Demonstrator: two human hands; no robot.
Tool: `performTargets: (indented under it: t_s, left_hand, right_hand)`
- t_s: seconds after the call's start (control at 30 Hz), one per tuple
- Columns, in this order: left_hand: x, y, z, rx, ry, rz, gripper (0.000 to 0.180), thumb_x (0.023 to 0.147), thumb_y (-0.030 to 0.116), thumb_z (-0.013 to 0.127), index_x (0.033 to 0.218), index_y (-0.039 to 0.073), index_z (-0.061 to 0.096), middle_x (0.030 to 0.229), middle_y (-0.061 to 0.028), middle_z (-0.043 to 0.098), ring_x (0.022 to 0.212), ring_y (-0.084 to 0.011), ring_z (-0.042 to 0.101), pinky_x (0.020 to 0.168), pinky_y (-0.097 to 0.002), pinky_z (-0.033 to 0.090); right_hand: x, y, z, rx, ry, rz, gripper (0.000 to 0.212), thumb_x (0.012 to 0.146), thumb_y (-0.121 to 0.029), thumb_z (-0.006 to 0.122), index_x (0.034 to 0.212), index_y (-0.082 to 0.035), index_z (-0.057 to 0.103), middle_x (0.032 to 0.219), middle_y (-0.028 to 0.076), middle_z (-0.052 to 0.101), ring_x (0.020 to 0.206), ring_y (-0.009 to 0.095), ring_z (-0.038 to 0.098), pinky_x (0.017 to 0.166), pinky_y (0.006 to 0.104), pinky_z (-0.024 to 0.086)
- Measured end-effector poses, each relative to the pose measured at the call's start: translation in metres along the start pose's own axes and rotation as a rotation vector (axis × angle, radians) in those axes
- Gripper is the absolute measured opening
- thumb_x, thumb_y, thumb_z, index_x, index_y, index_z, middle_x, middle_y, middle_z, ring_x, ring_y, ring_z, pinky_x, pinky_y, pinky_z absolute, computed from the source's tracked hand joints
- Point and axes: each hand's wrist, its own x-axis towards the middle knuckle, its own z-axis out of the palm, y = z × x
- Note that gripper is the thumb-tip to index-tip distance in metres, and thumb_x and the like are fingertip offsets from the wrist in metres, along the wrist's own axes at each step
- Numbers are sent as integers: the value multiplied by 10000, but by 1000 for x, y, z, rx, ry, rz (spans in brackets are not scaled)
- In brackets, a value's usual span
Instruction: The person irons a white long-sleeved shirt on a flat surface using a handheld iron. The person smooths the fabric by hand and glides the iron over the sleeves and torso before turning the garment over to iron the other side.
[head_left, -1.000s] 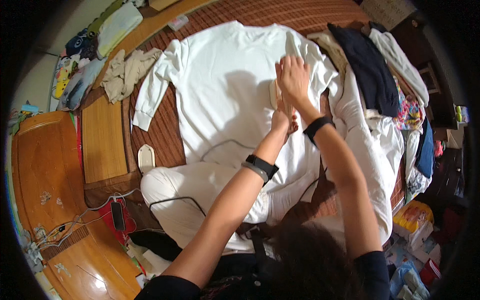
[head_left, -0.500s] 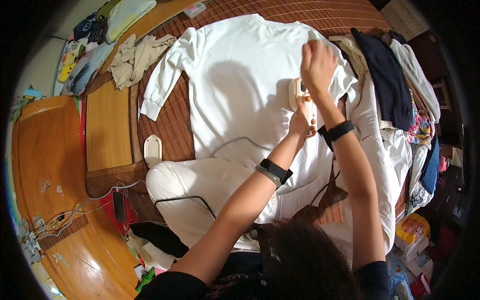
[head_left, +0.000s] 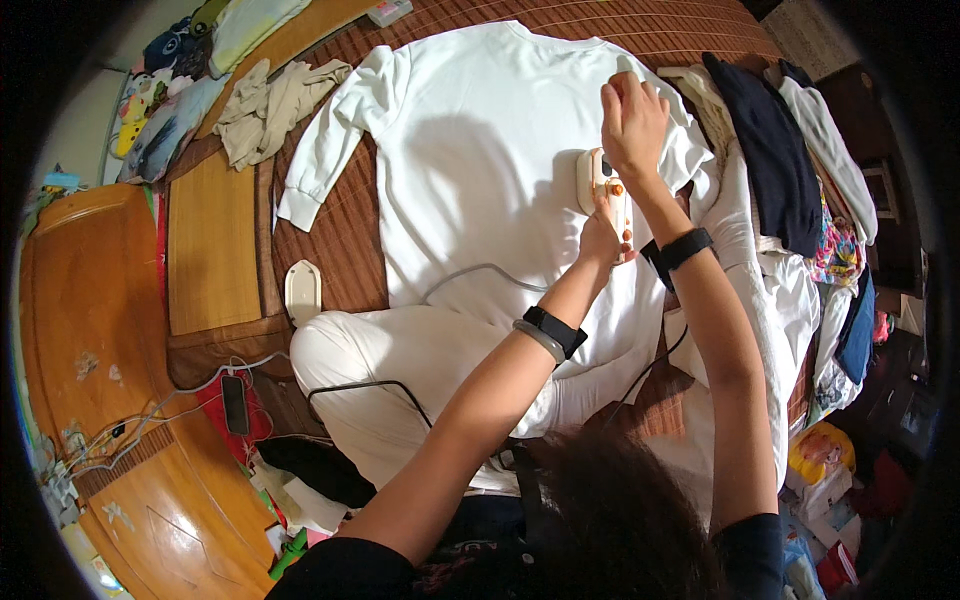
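Observation:
A white long-sleeved sweatshirt (head_left: 470,180) lies spread out in front of me. On its right half rests a small cream handheld iron (head_left: 586,182) with orange knobs. My left hand (head_left: 599,238) is closed around the iron's body. Just beyond the iron, over the sweatshirt's upper right, is my right hand (head_left: 636,125), its fingers curled in; their tips are hidden, so I cannot see what is in them. A grey cord (head_left: 485,268) crosses the sweatshirt's lower part.
A cream oval dish (head_left: 303,290) sits left of my knee on the brown striped mat (head_left: 350,240). Crumpled beige cloth (head_left: 265,110) lies at the far left. Dark and white clothes (head_left: 765,150) are piled along the right. A phone (head_left: 235,405) and cables lie at the lower left.
My right hand's fingers have loosened a little from a tighter curl. The iron and my left hand stay at nearly the same spot on the sweatshirt. The whole view has shifted slightly.

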Motion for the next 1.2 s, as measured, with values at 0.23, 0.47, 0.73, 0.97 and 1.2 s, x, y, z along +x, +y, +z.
performTargets:
  t_s: [0.23,0.47,0.73,0.97,1.2]
  left_hand:
    - [5,-2,-3,-32,-24,-57,621,961,653,230,885,114,529,655,7,498,488,-112,462,593,-318,555]
    - [10,-8,2,-15,-42,-38,642,987,611,208,980,75,561,763,-38,577,586,-148,544,578,-328,546]
    - [18,6,-28,510,-104,-65,895,868,793,84,1089,100,606,823,-69,648,722,-148,623,613,-323,528]
    - [6,104,-104,1221,-60,94,583,959,564,407,975,34,648,788,-71,692,597,-138,605,555,-298,478]
    - [10,184,-166,1312,132,104,379,934,423,499,1052,88,632,945,-22,696,732,-118,588,641,-301,464]
  right_hand:
    - [-26,26,-22,23,-225,334,352,886,-352,580,919,-4,616,845,181,669,787,378,643,698,437,500]
    - [-113,53,-50,139,-631,1020,834,751,-747,581,873,70,691,774,185,679,786,282,673,764,369,510]
    - [-120,33,-41,339,-670,1204,838,763,-758,567,863,68,669,769,166,653,713,249,660,661,328,530]
    - [-116,-1,-40,1021,-513,1522,762,876,-676,483,927,69,636,730,135,626,624,234,630,581,334,531]
    - [-115,-14,-32,703,-383,1508,675,835,-694,547,726,-29,586,564,22,510,443,112,465,414,253,376]
